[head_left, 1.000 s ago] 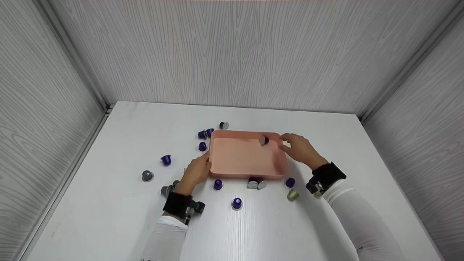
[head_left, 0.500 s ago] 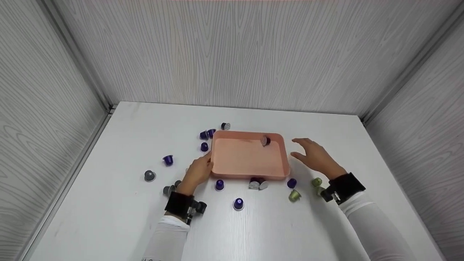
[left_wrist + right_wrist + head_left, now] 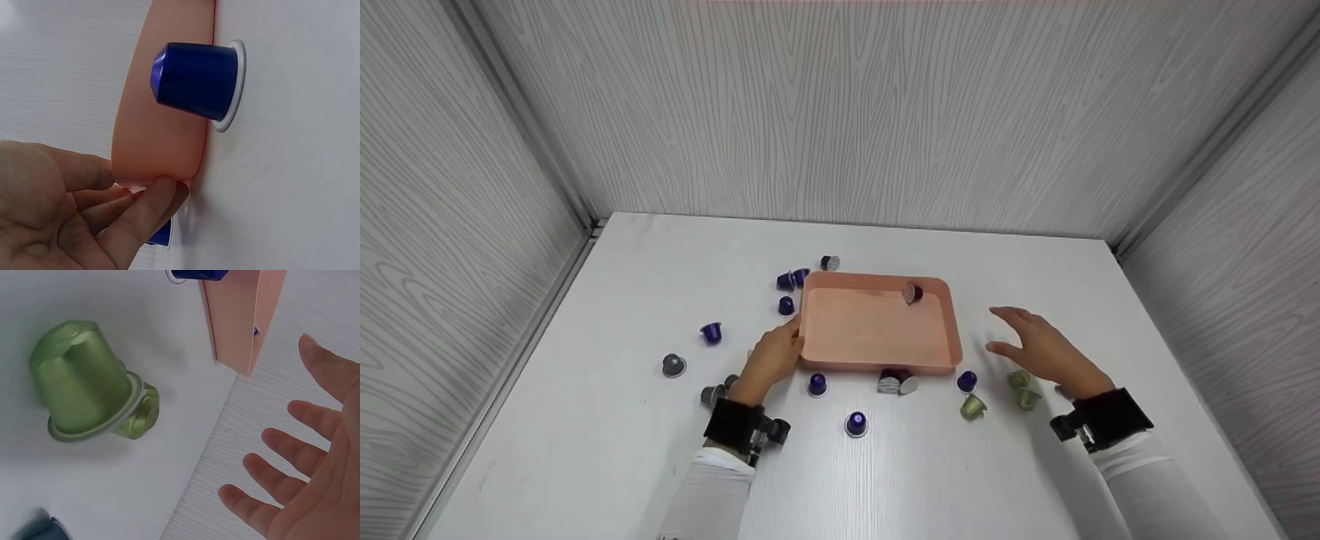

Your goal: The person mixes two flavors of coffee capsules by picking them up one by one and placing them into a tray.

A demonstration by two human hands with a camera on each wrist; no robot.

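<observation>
A pink tray (image 3: 879,328) lies on the white table with one dark coffee capsule (image 3: 913,293) inside, near its far right corner. My left hand (image 3: 771,354) grips the tray's left side; in the left wrist view thumb and fingers pinch its wall, close to a blue capsule (image 3: 197,79). To the right of the tray my right hand (image 3: 1046,351) hovers with fingers spread and holds nothing. Two green capsules (image 3: 1024,395) lie just below it on the table, one of them large in the right wrist view as a green capsule (image 3: 84,382).
Purple capsules (image 3: 856,424) and grey capsules (image 3: 673,365) are scattered left and in front of the tray. Two white-lidded capsules (image 3: 898,382) touch or nearly touch its front edge. Another green capsule (image 3: 973,407) lies at front right. Grey panels (image 3: 855,112) enclose the table.
My right hand has left the tray's right rim and moved right and toward me, over the green capsules. The left hand stays at the tray, and the view has shifted slightly.
</observation>
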